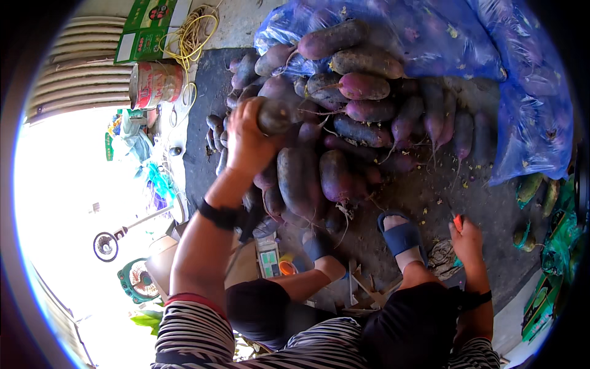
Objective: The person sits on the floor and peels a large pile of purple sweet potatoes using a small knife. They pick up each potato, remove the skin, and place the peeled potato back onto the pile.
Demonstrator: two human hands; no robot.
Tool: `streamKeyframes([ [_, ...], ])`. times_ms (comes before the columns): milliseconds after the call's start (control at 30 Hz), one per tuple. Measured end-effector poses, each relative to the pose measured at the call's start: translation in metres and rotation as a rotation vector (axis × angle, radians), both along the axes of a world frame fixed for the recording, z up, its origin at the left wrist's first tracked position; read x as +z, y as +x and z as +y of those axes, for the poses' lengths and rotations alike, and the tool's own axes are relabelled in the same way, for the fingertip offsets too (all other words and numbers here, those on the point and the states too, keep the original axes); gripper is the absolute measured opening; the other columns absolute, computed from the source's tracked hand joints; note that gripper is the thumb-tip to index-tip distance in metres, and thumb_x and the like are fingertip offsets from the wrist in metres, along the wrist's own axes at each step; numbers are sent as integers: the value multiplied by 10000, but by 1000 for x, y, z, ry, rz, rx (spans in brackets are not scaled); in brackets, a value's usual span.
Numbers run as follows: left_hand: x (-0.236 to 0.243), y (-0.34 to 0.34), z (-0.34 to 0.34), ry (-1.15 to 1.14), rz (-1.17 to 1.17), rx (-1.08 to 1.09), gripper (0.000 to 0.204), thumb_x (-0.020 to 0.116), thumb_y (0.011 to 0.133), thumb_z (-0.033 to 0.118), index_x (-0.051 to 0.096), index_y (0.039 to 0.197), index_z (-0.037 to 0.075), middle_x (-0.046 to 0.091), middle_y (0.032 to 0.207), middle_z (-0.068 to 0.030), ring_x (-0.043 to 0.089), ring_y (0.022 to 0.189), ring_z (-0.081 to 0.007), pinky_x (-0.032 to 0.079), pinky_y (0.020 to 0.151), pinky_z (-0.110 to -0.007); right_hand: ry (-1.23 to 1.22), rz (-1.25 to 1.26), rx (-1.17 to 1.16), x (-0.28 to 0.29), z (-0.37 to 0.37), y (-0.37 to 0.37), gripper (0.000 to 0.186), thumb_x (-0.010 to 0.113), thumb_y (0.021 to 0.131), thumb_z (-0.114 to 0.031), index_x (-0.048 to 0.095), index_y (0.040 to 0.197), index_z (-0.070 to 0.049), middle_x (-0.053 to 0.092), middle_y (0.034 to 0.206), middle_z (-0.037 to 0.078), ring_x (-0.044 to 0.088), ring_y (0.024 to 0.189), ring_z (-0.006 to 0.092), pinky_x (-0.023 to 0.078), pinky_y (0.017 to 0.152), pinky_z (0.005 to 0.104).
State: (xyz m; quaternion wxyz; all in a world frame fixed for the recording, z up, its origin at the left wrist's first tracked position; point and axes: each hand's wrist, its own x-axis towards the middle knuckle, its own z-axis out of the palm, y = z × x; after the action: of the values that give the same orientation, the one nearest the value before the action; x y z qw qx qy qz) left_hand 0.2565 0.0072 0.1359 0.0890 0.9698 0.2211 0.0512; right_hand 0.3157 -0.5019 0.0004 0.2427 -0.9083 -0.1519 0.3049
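Observation:
My left hand (pixel 249 136) is raised over the pile, gripping a dark, blurred radish (pixel 273 117). Beneath it lies a heap of long purple-black radishes (pixel 335 175) with thin roots, several still dirty. At the lower right, my right hand (pixel 467 238) is closed on an orange-handled knife (pixel 457 222), held low over the dark mat beside my sandalled foot; its thin blade points away from me and is hard to make out. More radishes (pixel 362 86) lie in rows along the upper middle, next to blue plastic bags.
Blue bags (pixel 528 123) fill the upper right. Green-netted vegetables (pixel 528 190) lie at right. At left are a coiled yellow cord (pixel 187 37), a metal bucket (pixel 153 85), a green fan (pixel 136 280) and a cardboard box (pixel 161 264). My feet (pixel 398 243) stand on the dark mat (pixel 491 264).

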Motion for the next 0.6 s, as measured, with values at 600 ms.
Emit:
streamKeyframes([
  [600,-104,29,63,96,539,-170,749,785,677,192,544,1386,169,565,1384,-117,494,1331,-336,396,1106,-465,10,76,7,4,22,-6,223,709,901,-239,622,963,-43,666,783,212,657,749,443,506,641,476],
])
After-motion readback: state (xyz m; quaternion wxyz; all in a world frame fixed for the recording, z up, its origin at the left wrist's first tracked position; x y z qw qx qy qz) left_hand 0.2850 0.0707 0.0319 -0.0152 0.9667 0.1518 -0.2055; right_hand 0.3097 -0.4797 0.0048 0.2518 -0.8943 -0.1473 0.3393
